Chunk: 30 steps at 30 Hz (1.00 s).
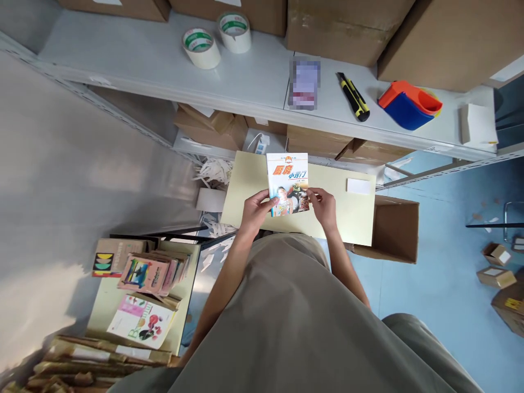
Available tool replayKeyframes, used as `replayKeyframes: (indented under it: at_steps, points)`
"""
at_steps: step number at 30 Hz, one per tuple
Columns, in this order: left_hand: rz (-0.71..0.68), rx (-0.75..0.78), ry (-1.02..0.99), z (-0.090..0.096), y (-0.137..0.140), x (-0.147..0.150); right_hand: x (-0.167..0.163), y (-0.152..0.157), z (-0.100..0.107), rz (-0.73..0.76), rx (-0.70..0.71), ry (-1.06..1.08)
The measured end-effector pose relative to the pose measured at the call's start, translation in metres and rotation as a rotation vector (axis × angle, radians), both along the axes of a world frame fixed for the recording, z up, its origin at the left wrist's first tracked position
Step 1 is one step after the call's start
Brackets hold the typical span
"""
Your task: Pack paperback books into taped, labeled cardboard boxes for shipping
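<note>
A thin paperback book (287, 184) with a white cover, orange and blue title characters and a food picture is held up in front of me, above the pale yellow table (344, 218). My left hand (257, 210) grips its left edge near the lower corner, thumb on the cover. At the right edge, my right hand (323, 206) pinches the book between thumb and fingers. The fingers behind the book are hidden. A small white slip of paper (358, 186) lies on the table to the right of the book.
On the grey shelf (262, 82) sit two tape rolls (201, 48), a utility knife (353, 97) and an orange-and-blue tape dispenser (410, 105). An open cardboard box (397, 229) stands right of the table. Stacked books (143, 273) lie on a side table at left.
</note>
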<state>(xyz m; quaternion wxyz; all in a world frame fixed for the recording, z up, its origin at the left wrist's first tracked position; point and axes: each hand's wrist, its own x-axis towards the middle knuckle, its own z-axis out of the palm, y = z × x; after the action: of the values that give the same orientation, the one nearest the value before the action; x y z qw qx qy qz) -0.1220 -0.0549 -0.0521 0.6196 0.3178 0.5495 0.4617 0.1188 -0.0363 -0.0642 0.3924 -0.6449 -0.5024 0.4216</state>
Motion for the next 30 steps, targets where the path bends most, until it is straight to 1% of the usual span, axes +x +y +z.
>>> replayKeyframes:
  at_steps: [2,3,6,7,9,11,13,15,17,19,21,23,26,30]
  points:
    - [0.037,0.044,0.025,0.000,-0.008,0.004,-0.022,-0.008,0.007,-0.026,0.059,-0.114]
    - [0.038,0.065,0.038,0.001,-0.012,0.006,-0.035,-0.013,0.013,0.003,0.072,-0.115]
    - [0.012,0.137,0.110,0.006,-0.032,0.008,-0.078,-0.033,0.031,0.135,0.052,-0.013]
    - [0.005,0.164,0.135,0.008,-0.040,0.008,-0.090,-0.040,0.036,0.147,0.048,0.001]
    - [-0.015,0.217,0.143,0.012,-0.058,0.003,-0.107,-0.053,0.043,0.113,0.058,-0.036]
    - [-0.065,0.261,0.098,0.013,-0.075,-0.006,-0.113,-0.065,0.046,0.055,0.079,-0.126]
    - [-0.076,0.278,0.064,0.007,-0.090,-0.023,-0.113,-0.076,0.047,0.030,0.106,-0.212]
    - [0.011,0.243,0.080,-0.005,-0.101,-0.046,-0.113,-0.089,0.048,0.053,0.127,-0.246]
    - [0.111,0.174,0.094,-0.020,-0.110,-0.070,-0.115,-0.104,0.051,0.096,0.127,-0.238]
    - [0.118,0.120,0.053,-0.031,-0.119,-0.089,-0.122,-0.119,0.055,0.135,0.114,-0.215]
    - [0.070,0.098,-0.019,-0.036,-0.129,-0.100,-0.128,-0.133,0.060,0.162,0.108,-0.193]
    - [0.042,0.097,-0.057,-0.035,-0.138,-0.106,-0.133,-0.144,0.065,0.177,0.111,-0.174]
    - [0.036,0.103,-0.044,-0.028,-0.147,-0.110,-0.134,-0.156,0.069,0.189,0.106,-0.119]
    - [0.002,0.100,-0.061,-0.017,-0.149,-0.112,-0.128,-0.163,0.065,0.188,0.089,-0.017]
